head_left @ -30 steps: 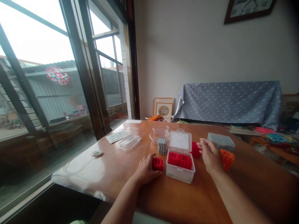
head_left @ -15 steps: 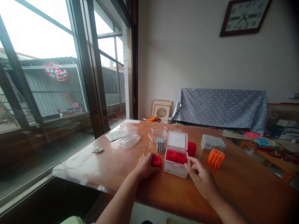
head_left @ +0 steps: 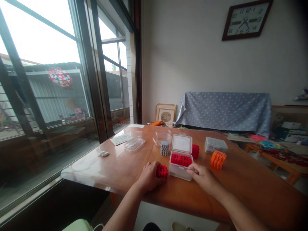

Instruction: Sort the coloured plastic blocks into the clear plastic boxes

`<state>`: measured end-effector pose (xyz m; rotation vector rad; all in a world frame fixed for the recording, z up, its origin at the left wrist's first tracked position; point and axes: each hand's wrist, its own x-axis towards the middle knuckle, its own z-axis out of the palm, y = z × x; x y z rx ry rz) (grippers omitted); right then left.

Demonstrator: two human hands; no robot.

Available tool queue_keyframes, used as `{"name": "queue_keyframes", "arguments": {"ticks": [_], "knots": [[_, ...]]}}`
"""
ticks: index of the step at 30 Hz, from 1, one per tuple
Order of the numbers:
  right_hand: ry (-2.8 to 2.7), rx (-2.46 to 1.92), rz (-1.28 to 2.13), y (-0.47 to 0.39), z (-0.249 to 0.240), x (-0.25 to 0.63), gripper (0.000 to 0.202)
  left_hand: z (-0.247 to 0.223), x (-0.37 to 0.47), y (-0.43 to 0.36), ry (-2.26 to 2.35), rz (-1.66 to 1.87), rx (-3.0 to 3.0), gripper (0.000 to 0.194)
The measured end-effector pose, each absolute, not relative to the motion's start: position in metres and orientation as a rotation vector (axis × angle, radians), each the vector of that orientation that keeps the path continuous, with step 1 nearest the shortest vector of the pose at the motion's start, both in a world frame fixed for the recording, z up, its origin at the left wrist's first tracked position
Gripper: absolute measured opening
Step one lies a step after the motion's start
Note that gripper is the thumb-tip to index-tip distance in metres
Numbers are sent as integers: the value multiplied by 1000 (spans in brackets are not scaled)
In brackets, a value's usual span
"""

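Observation:
My left hand is wrapped round a small red stack of interlocking plastic pieces on the table. Just right of it stands a clear plastic box with its lid tipped back. Red interlocking pieces fill its top. At the box's front right corner, my right hand has its fingers curled in against the wall, gripping it. Another red stack sits behind the box, partly hidden by the lid. A grey stack stands to the left of the lid.
On the wooden table, an orange stack and a closed clear box are at the right. Clear lids, a paper sheet, a clear tub and a small pale packet lie farther left. A window borders the left side.
My right hand has slid from the box's right rim to its front corner, its fingers closing in. The left hand still holds the red stack, slightly lower in view. The camera has shifted a little.

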<state>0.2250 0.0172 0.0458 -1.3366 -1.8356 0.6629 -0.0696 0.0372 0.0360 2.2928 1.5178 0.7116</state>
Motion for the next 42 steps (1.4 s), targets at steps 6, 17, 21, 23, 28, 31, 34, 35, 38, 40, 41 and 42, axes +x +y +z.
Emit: {"name": "queue_keyframes", "arguments": {"ticks": [6, 17, 21, 23, 28, 31, 34, 35, 38, 40, 41, 42], "knots": [[-1817, -1325, 741, -7, 49, 244, 27, 40, -64, 15, 1495, 677, 2300, 59], [-1773, -1447, 598, -36, 50, 255, 38, 35, -59, 7, 1472, 688, 2346, 62], [-1682, -1422, 525, -46, 54, 244, 41, 34, -59, 8, 1476, 688, 2331, 66], [-1676, -1397, 509, -53, 58, 230, 38, 33, -60, 8, 1477, 695, 2332, 65], [-1840, -1346, 508, -66, 63, 177, 39, 27, -61, 9, 1452, 750, 2356, 67], [-1900, -1351, 502, -64, 62, 150, 37, 24, -63, 9, 1399, 820, 2353, 67], [-1895, -1401, 500, -55, 59, 136, 37, 22, -66, 8, 1373, 884, 2313, 59], [-1889, -1415, 498, -52, 58, 134, 38, 22, -67, 8, 1368, 898, 2300, 56], [-1884, -1427, 484, -44, 54, 131, 41, 23, -69, 6, 1335, 932, 2284, 55], [-1894, -1427, 486, -41, 52, 131, 42, 24, -70, 5, 1311, 962, 2268, 58], [-1897, -1431, 484, -40, 51, 130, 43, 25, -70, 5, 1300, 975, 2255, 59], [-1895, -1439, 477, -39, 50, 130, 43, 25, -71, 5, 1290, 988, 2242, 60]]}}
